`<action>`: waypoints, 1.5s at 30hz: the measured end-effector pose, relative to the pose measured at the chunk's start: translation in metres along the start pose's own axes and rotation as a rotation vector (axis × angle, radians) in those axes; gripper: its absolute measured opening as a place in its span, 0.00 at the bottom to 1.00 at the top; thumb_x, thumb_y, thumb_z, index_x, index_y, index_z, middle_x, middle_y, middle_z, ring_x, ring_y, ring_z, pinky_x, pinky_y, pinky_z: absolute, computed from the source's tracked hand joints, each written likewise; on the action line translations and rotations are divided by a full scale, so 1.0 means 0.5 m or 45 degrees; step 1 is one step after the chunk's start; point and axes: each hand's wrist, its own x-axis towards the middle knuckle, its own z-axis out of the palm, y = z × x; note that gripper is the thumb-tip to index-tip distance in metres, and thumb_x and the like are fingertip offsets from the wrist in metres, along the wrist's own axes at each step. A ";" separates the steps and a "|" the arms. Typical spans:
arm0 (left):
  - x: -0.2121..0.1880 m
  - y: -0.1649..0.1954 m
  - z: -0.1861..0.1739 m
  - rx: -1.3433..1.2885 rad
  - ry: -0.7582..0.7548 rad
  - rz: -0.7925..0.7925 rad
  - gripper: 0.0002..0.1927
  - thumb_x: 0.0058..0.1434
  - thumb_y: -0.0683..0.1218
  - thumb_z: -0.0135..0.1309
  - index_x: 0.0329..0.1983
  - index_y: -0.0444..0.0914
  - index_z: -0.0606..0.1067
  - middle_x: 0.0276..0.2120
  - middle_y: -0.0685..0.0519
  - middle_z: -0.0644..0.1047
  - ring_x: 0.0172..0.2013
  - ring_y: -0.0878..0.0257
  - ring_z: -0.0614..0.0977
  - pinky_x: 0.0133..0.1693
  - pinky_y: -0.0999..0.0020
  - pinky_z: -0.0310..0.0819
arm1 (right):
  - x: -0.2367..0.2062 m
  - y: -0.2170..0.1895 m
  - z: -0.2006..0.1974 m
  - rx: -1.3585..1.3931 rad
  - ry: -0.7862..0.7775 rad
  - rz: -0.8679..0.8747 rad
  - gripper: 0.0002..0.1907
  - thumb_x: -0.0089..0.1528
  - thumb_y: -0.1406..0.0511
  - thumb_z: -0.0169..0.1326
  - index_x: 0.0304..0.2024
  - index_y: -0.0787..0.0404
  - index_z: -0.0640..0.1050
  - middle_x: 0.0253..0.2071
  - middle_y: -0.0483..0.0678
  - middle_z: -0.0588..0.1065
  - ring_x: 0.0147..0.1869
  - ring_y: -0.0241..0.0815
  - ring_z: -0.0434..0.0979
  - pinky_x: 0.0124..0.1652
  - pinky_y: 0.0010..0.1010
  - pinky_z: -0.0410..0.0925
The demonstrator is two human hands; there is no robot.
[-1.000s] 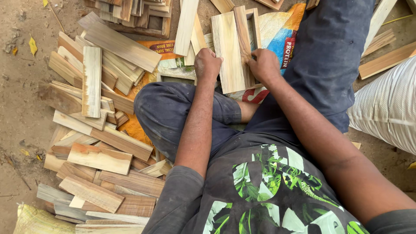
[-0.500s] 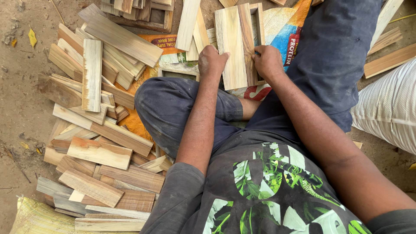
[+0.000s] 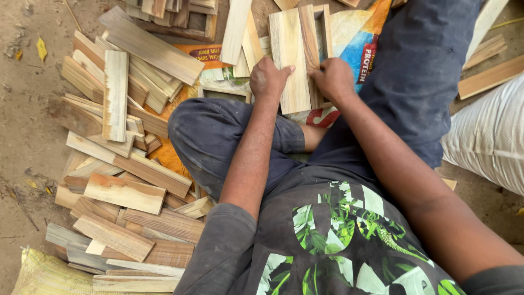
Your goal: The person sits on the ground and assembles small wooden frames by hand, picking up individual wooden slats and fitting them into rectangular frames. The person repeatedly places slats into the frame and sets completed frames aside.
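On the printed sack (image 3: 355, 38) before your crossed legs, your left hand (image 3: 268, 79) and right hand (image 3: 332, 79) each clamp the near end of a pale wooden slat (image 3: 288, 52) lying against a small wooden frame (image 3: 321, 33); loose slats (image 3: 117, 180) pile at the sack's left edge.

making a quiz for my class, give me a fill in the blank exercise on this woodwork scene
1. Both hands, the left hand and the right hand, rest on a pale wooden ____.
2. The loose pile of wood pieces lies on the person's ____ side.
3. The trousers are dark ____.
4. The white woven sack lies on the person's ____ side.

Missing words: plank; left; blue; right
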 end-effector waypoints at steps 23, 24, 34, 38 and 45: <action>-0.014 -0.005 0.005 0.022 -0.007 0.022 0.31 0.48 0.62 0.70 0.39 0.32 0.77 0.39 0.40 0.81 0.42 0.46 0.84 0.45 0.52 0.79 | -0.011 0.011 -0.012 0.756 0.129 0.140 0.24 0.62 0.70 0.61 0.60 0.66 0.74 0.45 0.56 0.82 0.45 0.42 0.85 0.46 0.29 0.79; -0.012 -0.005 0.006 0.022 -0.017 0.016 0.31 0.48 0.62 0.70 0.39 0.33 0.78 0.39 0.40 0.81 0.42 0.46 0.84 0.45 0.52 0.79 | -0.009 0.017 -0.005 0.688 0.127 0.096 0.23 0.61 0.71 0.61 0.59 0.67 0.75 0.44 0.57 0.82 0.45 0.43 0.85 0.46 0.30 0.78; -0.015 0.004 -0.008 0.044 -0.039 -0.016 0.30 0.49 0.62 0.69 0.39 0.33 0.78 0.39 0.40 0.81 0.43 0.46 0.84 0.45 0.52 0.78 | -0.002 0.011 0.003 0.497 0.021 0.090 0.20 0.60 0.72 0.60 0.56 0.66 0.79 0.43 0.58 0.82 0.45 0.46 0.85 0.46 0.33 0.74; -0.016 0.008 -0.013 0.055 -0.045 -0.010 0.29 0.50 0.62 0.69 0.38 0.33 0.78 0.38 0.41 0.81 0.42 0.47 0.84 0.44 0.52 0.78 | -0.005 0.003 0.006 0.478 0.037 0.084 0.21 0.60 0.72 0.60 0.57 0.66 0.78 0.43 0.57 0.82 0.46 0.46 0.85 0.47 0.33 0.74; -0.018 0.012 -0.008 0.089 -0.035 0.006 0.28 0.50 0.62 0.69 0.38 0.33 0.79 0.37 0.41 0.82 0.41 0.47 0.84 0.45 0.53 0.78 | -0.006 -0.004 0.018 0.231 0.161 -0.033 0.20 0.61 0.70 0.61 0.57 0.64 0.80 0.41 0.59 0.82 0.44 0.53 0.83 0.47 0.40 0.72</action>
